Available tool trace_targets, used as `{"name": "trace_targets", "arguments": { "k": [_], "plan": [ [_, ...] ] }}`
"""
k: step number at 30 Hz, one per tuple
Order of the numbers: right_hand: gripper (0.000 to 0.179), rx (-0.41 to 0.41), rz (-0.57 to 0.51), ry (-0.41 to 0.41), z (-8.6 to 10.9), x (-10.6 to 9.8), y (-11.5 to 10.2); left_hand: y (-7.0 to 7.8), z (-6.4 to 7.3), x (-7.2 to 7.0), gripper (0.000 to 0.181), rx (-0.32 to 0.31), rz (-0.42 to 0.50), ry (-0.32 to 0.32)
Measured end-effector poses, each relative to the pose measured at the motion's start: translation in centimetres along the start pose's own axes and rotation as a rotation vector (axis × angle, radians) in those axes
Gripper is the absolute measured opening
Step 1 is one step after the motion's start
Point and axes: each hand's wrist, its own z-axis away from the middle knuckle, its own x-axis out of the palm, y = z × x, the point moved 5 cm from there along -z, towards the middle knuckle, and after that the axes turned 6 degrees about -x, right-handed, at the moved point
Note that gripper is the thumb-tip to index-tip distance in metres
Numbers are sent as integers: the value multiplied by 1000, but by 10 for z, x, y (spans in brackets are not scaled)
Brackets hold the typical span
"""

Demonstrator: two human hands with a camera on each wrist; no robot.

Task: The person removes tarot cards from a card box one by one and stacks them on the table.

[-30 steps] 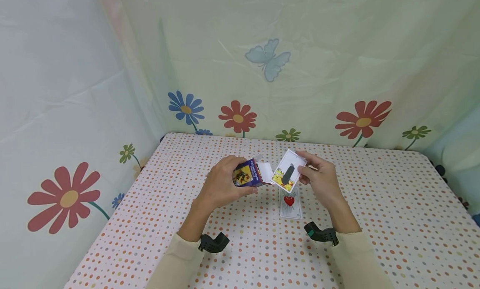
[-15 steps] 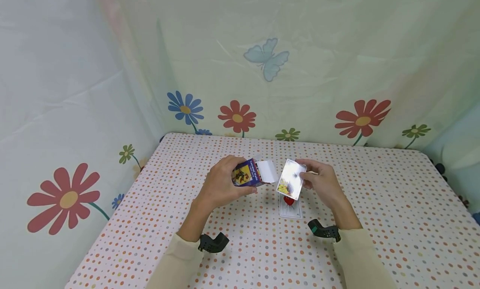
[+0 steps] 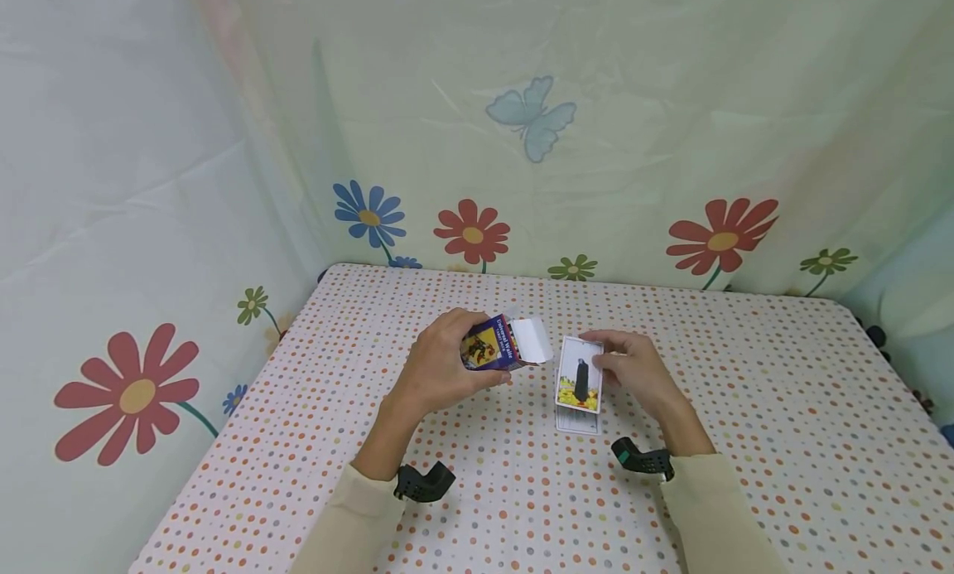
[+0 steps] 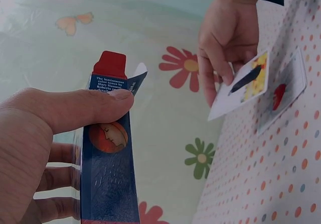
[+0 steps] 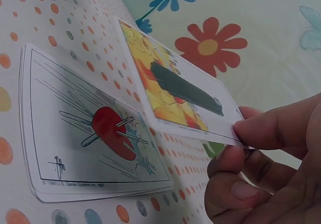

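Observation:
My left hand (image 3: 445, 360) grips a blue tarot card box (image 3: 488, 344), its white end flap (image 3: 531, 340) open toward the right. Seen in the left wrist view, the thumb lies across the narrow side of the box (image 4: 108, 184) and the fingers wrap behind it. My right hand (image 3: 633, 367) pinches a tarot card (image 3: 578, 375) by its far edge, between thumb and fingers. That card shows a dark cloaked figure over yellow. Below it on the table lies a small stack of cards (image 5: 100, 133), the top one with a red heart pierced by swords.
A polka-dot cloth (image 3: 492, 491) covers the table. Behind it hangs a pale curtain (image 3: 417, 127) with printed flowers and a butterfly. Each wrist wears a black camera, the left one (image 3: 425, 481) and the right one (image 3: 643, 458).
My right hand has brought the card down and toward me, from beside the box flap to over the stack, turning it straighter. The left hand and box have hardly moved.

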Motion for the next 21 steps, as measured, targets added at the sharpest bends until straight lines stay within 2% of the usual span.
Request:
{"name": "trace_targets", "arguments": {
  "k": [9,21],
  "plan": [
    [38,14,44,-72,-4,8,9,1,0,-1,76,-1,9,-4],
    [35,5,79,-94,-5,13,14,2,0,-1,77,10,-2,6]
  ]
}}
